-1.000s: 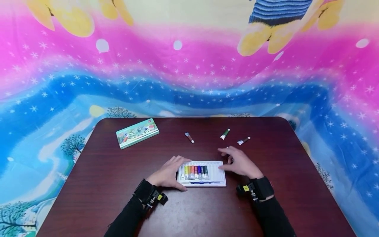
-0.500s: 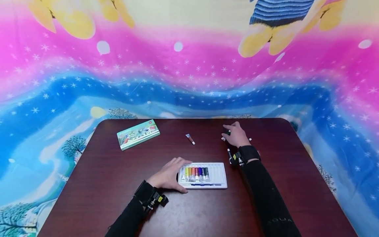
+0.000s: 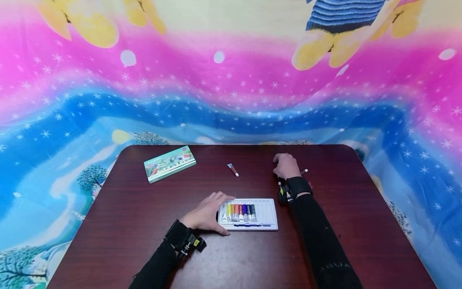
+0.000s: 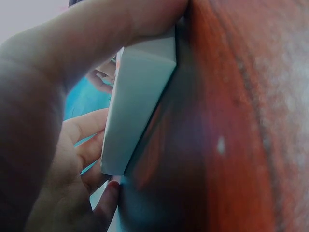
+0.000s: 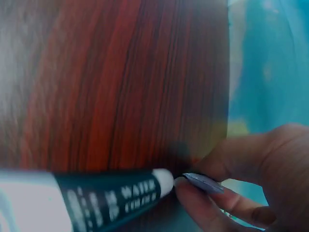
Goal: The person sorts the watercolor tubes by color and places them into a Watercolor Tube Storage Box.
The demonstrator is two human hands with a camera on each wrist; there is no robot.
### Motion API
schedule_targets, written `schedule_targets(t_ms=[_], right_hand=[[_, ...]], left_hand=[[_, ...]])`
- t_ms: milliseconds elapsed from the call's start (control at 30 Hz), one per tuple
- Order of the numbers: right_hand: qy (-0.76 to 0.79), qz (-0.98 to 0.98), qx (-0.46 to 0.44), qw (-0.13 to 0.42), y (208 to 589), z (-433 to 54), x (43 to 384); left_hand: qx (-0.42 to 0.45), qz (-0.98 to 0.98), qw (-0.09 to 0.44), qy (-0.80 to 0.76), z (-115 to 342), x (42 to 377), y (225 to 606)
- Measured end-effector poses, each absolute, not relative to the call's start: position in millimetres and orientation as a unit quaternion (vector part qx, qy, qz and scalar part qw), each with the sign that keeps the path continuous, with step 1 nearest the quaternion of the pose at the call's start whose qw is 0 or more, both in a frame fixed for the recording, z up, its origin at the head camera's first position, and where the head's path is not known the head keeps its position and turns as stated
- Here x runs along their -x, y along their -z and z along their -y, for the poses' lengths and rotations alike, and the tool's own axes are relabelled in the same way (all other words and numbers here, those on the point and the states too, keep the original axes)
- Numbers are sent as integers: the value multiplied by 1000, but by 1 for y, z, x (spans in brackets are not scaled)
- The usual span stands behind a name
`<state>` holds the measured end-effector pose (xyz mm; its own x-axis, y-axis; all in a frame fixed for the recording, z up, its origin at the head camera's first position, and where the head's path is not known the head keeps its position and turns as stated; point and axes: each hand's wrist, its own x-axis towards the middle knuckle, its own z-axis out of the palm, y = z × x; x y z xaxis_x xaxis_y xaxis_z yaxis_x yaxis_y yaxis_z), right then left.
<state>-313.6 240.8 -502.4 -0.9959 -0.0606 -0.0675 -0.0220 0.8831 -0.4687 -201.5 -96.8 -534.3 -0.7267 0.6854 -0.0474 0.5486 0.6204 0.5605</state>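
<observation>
My left hand [image 3: 206,212] grips the left end of a white plastic tray [image 3: 273,214], thumb at the near edge and fingers at the far edge. Several coloured paint tubes [image 3: 241,212] lie side by side in its left part, above a thin blue brush [image 3: 252,225]. At the back right, my right hand [image 3: 286,165] pinches a paint tube by its flat silver end [image 5: 205,182]; the hand hides most of that tube. A dark paint tube [image 5: 113,195] marked "WATER COLOR" lies close to the right wrist camera.
Farther back lies a loose brown paint tube [image 3: 233,169]. Another tube [image 3: 304,171] shows partly beside the right hand. A green printed box [image 3: 170,163] rests at the table's back left. Behind the brown table [image 3: 119,224] hangs a colourful cloth [image 3: 202,92].
My right hand has moved from the tray's right end to the back right, over the green paint tube, and now pinches it. The left hand has stayed on the tray.
</observation>
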Motion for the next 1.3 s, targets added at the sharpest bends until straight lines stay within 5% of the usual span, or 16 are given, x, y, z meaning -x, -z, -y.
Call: schedule_targets(t_ms=[433, 733, 1033, 1300], right_hand=[[362, -928, 20, -84, 496, -237, 268], [453, -890, 8, -54, 500, -238, 229], [561, -827, 11, -31, 508, -243, 232], [535, -842, 16, -67, 505, -246, 233]], left_hand=[[-340, -892, 140, -264, 96, 198, 535], [-352, -889, 126, -265, 96, 200, 532], [-353, -890, 126, -261, 97, 200, 534], [-352, -889, 131, -263, 98, 202, 532]])
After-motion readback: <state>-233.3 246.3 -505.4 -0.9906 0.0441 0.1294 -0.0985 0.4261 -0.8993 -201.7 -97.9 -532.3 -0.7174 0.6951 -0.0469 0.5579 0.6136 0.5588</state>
